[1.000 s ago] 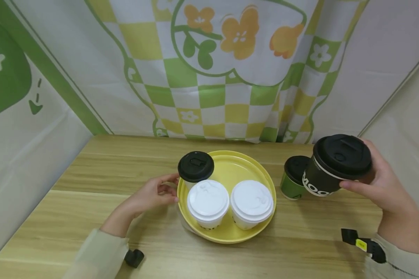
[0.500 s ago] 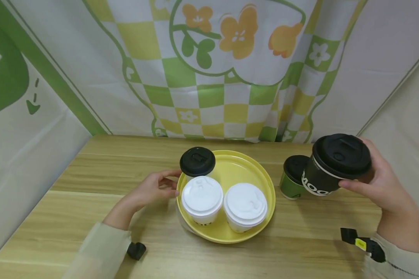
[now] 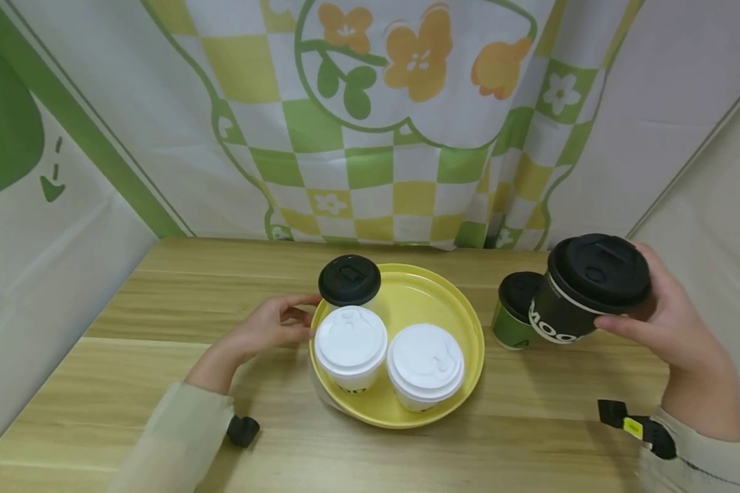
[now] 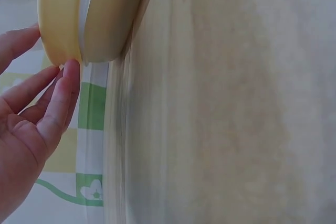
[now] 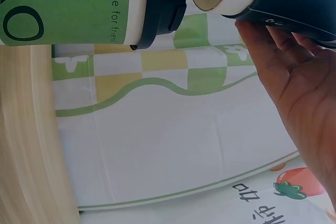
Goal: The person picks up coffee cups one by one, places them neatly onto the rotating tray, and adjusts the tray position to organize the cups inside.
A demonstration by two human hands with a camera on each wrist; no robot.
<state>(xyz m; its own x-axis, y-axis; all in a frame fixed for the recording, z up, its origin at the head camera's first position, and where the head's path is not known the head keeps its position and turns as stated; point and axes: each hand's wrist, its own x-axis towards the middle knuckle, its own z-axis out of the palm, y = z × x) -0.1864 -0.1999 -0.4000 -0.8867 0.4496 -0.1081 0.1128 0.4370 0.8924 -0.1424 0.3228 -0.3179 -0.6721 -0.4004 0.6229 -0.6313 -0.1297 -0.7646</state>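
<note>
My left hand touches the left rim of a round yellow tray with fairly straight fingers; the left wrist view shows its fingertips at the tray edge. Near them on the tray stands a coffee cup with a black lid, its body mostly hidden. Two white-lidded paper cups, a left one and a right one, stand toward the tray's front. My right hand grips a large black coffee cup with a black lid, tilted and raised above the table.
A green coffee cup with a black lid stands on the wooden table, right of the tray and partly behind the held cup. Below the tray a second round layer shows. A checkered flower-print curtain hangs behind the table.
The cups on the tray have shifted clockwise as seen from above, the tray turning in place under my left fingertips. My right hand keeps holding the large black cup nearly still.
</note>
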